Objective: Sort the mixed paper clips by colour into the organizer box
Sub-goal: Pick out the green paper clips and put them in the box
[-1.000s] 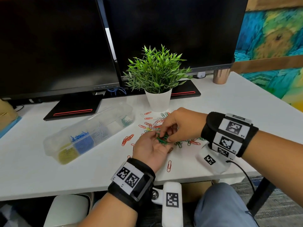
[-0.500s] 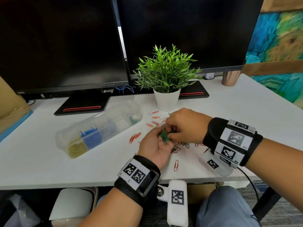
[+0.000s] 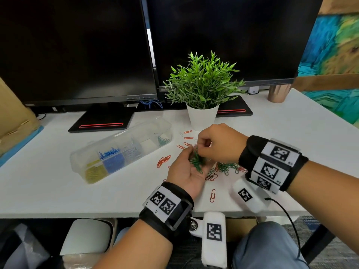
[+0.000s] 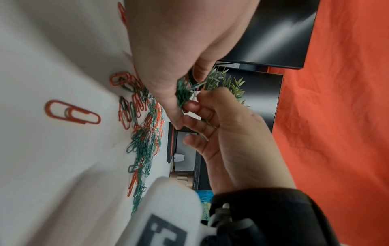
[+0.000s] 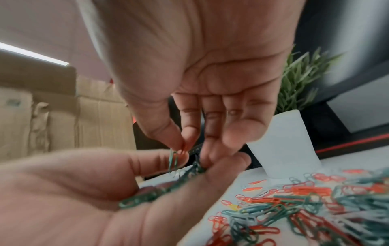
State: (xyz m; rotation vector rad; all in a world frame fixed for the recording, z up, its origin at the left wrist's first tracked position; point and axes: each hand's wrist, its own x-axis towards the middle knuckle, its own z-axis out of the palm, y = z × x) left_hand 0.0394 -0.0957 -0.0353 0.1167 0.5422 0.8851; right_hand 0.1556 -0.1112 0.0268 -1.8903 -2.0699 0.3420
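Right hand (image 3: 217,144) raised, pinching green clip (image 5: 173,159) over clip-filled left palm (image 3: 186,171)

No word or number can be read with certainty. The band (image 3: 165,202) at 6 o'clock of the left hand (image 3: 186,171) carries two black-and-white square code markers, and the tiny characters beside them are illegible. The band (image 3: 275,162) at 3 o'clock of the right hand (image 3: 217,142) carries three. Each white pod (image 3: 214,232) under a wrist shows one. Pale lettering at the right monitor's (image 3: 233,35) 7 o'clock corner is too blurred to read.
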